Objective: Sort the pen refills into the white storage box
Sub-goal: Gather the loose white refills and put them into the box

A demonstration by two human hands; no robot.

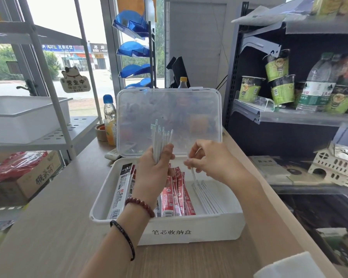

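At the centre of the frame, a bundle of white pen refills (159,140) is held upright above the white storage box (189,231) by the left hand (155,169), whose fingers are curled tightly round it. Just to the right, a single refill (193,176) is pinched between the thumb and fingertips of the right hand (211,159), its lower end touching a row of white refills (209,199) laid in the box's right part. Red packets (177,195) are seen in the middle, black-and-white packets (121,189) at the left, and the clear lid (169,109) stands open behind.
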